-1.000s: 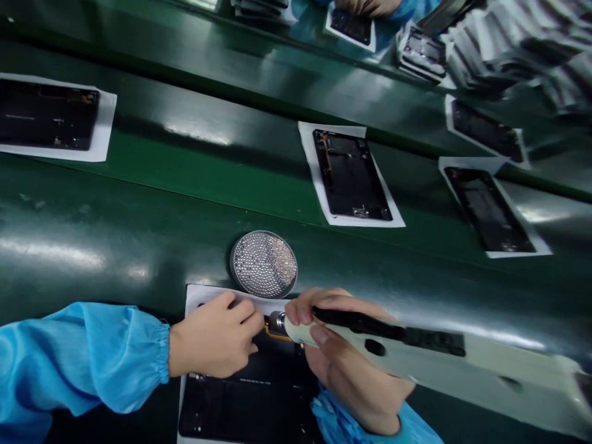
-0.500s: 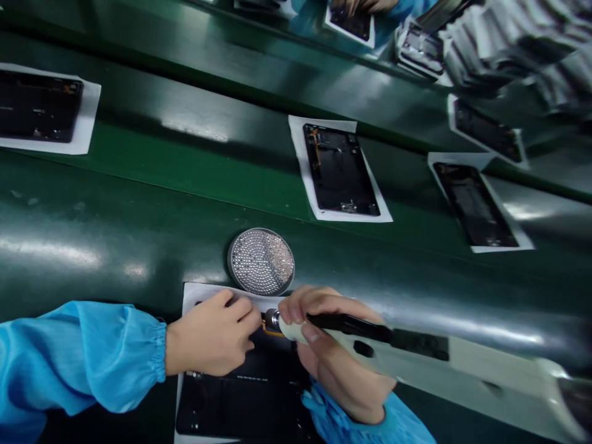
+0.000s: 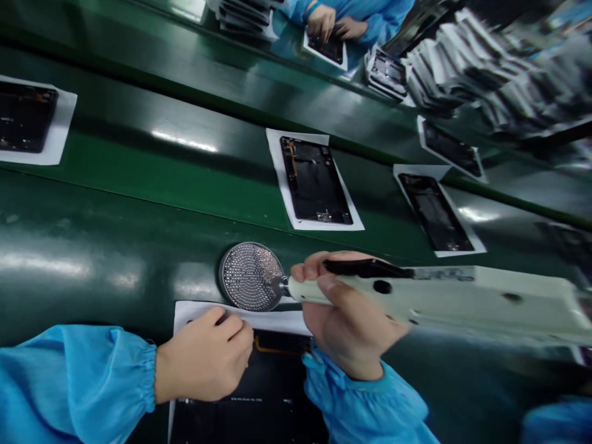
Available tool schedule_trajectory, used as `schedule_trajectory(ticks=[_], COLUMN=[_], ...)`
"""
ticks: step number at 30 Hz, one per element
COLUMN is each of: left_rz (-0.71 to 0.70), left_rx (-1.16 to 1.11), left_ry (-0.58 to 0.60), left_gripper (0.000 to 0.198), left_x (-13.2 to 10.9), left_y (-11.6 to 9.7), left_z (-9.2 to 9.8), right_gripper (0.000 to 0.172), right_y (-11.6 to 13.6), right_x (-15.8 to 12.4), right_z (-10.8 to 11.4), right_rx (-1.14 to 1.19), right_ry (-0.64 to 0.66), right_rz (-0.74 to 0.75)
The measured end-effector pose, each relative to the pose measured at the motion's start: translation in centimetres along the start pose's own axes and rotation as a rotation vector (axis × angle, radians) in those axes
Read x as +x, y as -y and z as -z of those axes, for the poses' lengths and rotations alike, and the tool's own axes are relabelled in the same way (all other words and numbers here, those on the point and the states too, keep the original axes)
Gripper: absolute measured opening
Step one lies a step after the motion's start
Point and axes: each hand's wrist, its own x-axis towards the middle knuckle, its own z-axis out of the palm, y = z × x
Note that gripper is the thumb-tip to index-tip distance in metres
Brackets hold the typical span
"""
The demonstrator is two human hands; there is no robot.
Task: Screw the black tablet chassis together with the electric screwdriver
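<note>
My right hand point(image 3: 351, 314) is wrapped round a pale electric screwdriver point(image 3: 444, 296) with a black lever. Its tip reaches over the right side of a round screw tray point(image 3: 245, 277), whose dimpled surface holds many small screws. Below the tray lies a black tablet housing point(image 3: 259, 382) with an orange strip, on a sheet of white paper point(image 3: 282, 320). My left hand point(image 3: 206, 354) rests on the housing's upper left part with curled fingers; whatever is under the fingertips is hidden. Blue sleeves cover both my forearms.
Further tablet housings on white paper lie along the green bench, one at the left point(image 3: 28, 117), one in the middle point(image 3: 317, 182) and one at the right point(image 3: 435, 213). Across the bench are a co-worker's hands point(image 3: 330, 24) on another housing and a row of papered panels point(image 3: 476, 68).
My right hand has lifted the screwdriver from the housing up to the screw tray. My left hand has stayed at the housing. The view has shifted a little.
</note>
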Motion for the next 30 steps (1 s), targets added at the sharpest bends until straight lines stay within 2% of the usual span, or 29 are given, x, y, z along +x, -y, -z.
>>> schedule_trajectory(ticks=[7, 16, 26, 30], left_rz=[0.022, 0.028, 0.031, 0.031], left_rx=[-0.021, -0.038, -0.024, -0.016], left_ry=[0.017, 0.019, -0.023, -0.076], left_gripper=[0.024, 0.021, 0.023, 0.024], left_x=[0.21, 0.1, 0.13, -0.04], left_y=[-0.12, -0.27, -0.27, -0.27], left_z=[0.26, 0.41, 0.63, 0.52], right_gripper=[0.021, 0.02, 0.018, 0.019], right_y=[-0.47, -0.56, -0.54, -0.24], right_x=[-0.29, -0.3, -0.09, -0.04], right_z=[0.31, 0.36, 0.24, 0.07], right_rx=[-0.028, -0.036, -0.026, -0.029], right_ry=[0.056, 0.051, 0.044, 0.034], right_rz=[-0.001, -0.021, -0.017, -0.029])
